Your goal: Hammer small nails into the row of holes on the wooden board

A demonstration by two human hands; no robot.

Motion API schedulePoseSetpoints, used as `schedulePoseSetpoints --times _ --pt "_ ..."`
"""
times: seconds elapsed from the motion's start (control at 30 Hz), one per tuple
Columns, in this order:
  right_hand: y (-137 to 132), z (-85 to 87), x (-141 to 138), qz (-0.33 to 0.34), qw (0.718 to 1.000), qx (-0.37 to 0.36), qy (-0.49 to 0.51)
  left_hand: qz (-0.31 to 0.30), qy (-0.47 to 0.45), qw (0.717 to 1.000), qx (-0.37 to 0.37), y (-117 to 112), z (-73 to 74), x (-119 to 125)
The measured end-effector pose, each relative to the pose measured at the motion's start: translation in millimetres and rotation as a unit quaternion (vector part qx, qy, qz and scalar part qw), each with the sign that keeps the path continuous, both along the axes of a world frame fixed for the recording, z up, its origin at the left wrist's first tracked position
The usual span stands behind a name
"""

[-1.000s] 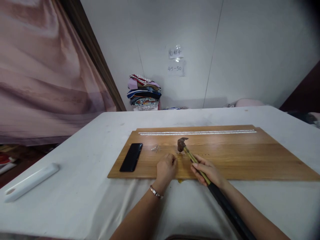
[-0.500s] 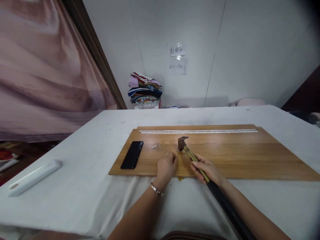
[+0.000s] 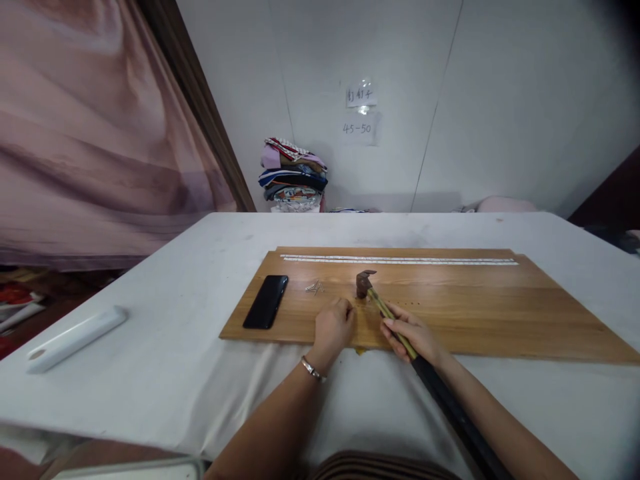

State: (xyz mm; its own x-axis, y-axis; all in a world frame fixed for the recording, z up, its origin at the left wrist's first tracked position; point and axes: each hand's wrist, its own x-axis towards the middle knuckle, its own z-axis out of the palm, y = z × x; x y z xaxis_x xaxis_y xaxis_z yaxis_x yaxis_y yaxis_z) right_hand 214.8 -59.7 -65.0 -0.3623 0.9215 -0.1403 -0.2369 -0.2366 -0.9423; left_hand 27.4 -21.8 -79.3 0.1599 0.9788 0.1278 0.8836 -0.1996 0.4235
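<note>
A long wooden board (image 3: pixel 475 313) lies on the white table. My right hand (image 3: pixel 413 333) is closed around the shaft of a hammer (image 3: pixel 365 283), whose rusty head rests on the board just beyond my fingers. My left hand (image 3: pixel 334 327) is curled on the board right beside the hammer head, fingers pinched together; what they hold is too small to see. A few loose nails (image 3: pixel 314 287) lie on the board to the left of the hammer. A row of small dots marks the wood to the right of the head.
A black phone (image 3: pixel 266 301) lies on the board's left end. A white strip (image 3: pixel 400 260) runs along the board's far edge. A white tube (image 3: pixel 75 338) rests at the table's left edge. Folded clothes (image 3: pixel 293 180) are stacked by the wall.
The view has shifted slightly. Both hands and the hammer keep the same pose on the board.
</note>
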Motion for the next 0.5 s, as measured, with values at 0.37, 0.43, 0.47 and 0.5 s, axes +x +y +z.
schedulePoseSetpoints --times 0.37,0.43,0.47,0.5 --pt "-0.7 2.9 1.2 -0.007 1.0 0.003 -0.007 0.005 0.002 1.0 0.008 -0.4 0.5 0.4" --pt "-0.4 1.4 0.2 -0.006 1.0 -0.001 -0.006 0.006 0.0 1.0 0.006 -0.6 1.3 0.5" --pt "-0.2 0.6 -0.2 -0.005 1.0 -0.003 -0.004 0.005 -0.001 1.0 0.004 -0.6 1.7 0.6" --pt "-0.1 0.0 -0.7 -0.004 1.0 -0.004 -0.002 0.007 -0.001 1.0 0.002 -0.6 2.1 0.7"
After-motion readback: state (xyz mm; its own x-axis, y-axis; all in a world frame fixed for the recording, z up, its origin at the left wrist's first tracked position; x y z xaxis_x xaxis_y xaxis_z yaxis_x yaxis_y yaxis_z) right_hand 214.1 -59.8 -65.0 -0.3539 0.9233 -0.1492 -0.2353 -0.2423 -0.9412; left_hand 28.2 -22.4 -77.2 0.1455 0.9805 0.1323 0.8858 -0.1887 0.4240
